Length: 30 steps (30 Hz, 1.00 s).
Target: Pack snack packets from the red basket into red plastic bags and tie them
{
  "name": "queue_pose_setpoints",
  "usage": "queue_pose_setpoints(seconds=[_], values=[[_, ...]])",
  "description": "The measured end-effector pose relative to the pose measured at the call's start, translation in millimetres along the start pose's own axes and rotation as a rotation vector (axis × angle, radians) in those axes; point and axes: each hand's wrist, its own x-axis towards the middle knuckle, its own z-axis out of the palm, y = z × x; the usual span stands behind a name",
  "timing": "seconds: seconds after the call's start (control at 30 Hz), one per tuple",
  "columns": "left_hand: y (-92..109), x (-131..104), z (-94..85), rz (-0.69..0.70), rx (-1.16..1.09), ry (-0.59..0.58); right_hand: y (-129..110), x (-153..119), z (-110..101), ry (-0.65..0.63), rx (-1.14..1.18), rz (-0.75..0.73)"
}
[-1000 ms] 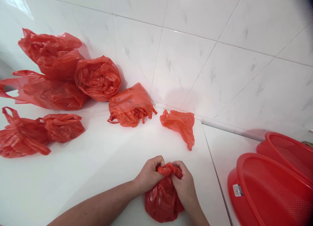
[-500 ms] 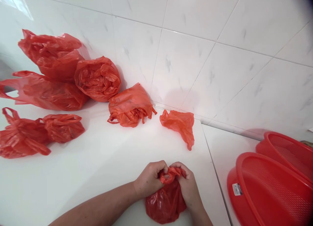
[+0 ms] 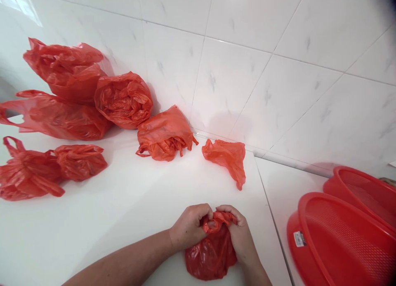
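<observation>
A full red plastic bag (image 3: 208, 257) rests on the white table (image 3: 130, 236) near its front edge. Its gathered, twisted top is between my two hands. My left hand (image 3: 192, 226) pinches the left side of the top, where a small loop of plastic shows. On the right side, my right hand (image 3: 243, 234) is closed round the rolled plastic, fingers over the far side. What the bag contains cannot be made out. Beyond my hands, a flat crumpled red bag (image 3: 229, 156) lies close to the wall.
Several stuffed red bags stand at the back left, among them a round one (image 3: 123, 100) and a folded one (image 3: 165, 133). Two knotted bags (image 3: 80, 162) lie at the left. Red perforated baskets (image 3: 343, 240) stand at the right, past a table seam. A tiled wall (image 3: 235, 71) rises behind.
Both hands keep their hold on the bag's top almost unmoved. The right hand and bag have shifted very slightly; everything else stays in place.
</observation>
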Motion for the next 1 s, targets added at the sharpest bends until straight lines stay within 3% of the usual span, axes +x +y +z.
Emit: queue_pose_setpoints(seconds=[0.27,0.47,0.63,0.8,0.9,1.0], values=[[2,1,-2.3,0.036,0.004,0.054,-4,-4,-9,-0.132,0.391,0.09],[6,0,-5.8,0.234,0.014,0.15,2,3,-15,0.037,0.5,0.076],[4,-4,-8.6,0.253,-0.029,0.236,1,6,-17,0.127,0.28,0.002],[-1,-5,-9.1,0.31,-0.05,0.332,0,11,-33,0.392,-0.188,-0.125],[-1,-4,-8.2,0.323,-0.08,0.316,1,14,-48,0.545,-0.43,-0.081],[1,-4,-7.3,0.305,-0.091,0.272,2,16,-59,0.608,-0.576,-0.052]])
